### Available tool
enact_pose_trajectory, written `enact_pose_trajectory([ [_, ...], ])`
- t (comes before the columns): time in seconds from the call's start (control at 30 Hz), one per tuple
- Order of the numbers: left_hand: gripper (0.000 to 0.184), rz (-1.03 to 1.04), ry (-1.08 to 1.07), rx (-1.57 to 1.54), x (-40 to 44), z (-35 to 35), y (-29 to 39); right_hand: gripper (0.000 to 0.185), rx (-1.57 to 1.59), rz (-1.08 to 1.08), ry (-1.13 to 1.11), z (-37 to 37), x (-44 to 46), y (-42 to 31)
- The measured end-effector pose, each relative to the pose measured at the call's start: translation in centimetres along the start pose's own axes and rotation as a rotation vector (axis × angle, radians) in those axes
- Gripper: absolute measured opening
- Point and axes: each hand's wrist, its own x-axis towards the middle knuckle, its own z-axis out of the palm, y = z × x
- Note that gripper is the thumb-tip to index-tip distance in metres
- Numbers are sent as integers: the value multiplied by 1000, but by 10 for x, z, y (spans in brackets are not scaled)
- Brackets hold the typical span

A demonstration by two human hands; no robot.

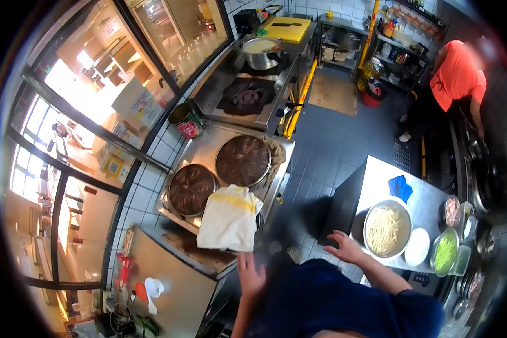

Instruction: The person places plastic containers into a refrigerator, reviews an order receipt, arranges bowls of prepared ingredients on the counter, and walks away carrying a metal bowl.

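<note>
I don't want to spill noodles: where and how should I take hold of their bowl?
Probably under the rim at opposite sides, left hand and right hand coming from either side: the metal bowl is wide, round, open and shows no handles. The white dish crowds its near right.

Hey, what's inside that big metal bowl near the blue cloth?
The bowl holds a heap of long, pale strips, possibly noodles. They cover its bottom, so anything beneath them can't be seen.

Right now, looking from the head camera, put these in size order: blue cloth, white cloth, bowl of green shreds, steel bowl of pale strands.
Largest to smallest, as they look:
1. White cloth
2. Steel bowl of pale strands
3. Bowl of green shreds
4. Blue cloth
</note>
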Motion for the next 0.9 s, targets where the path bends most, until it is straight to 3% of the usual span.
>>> enact_pose_trajectory([
  [0.17,66,0,68,159,89,-16,7,63,9,32,6,-15,55,-24],
  [0.3,61,-35,38,228,140,-16,-11,64,-28,-88,-21,-29,122,-48],
  [0.43,54,-133,-6,188,171,-5,-44,63,-171,-15,-105,-51,191,-63],
  [0.57,47,-127,26,225,179,-9,-50,65,-343,-39,-177,-60,251,-31],
  [0.7,45,-218,183,257,203,-20,-21,65,-400,-64,-304,-87,306,-30],
  [0.8,43,-294,318,391,246,-17,13,68,-435,-102,-530,-117,365,-32],
  [0.9,41,-372,402,340,318,-15,90,66,-397,-184,-569,-164,422,-17],
])
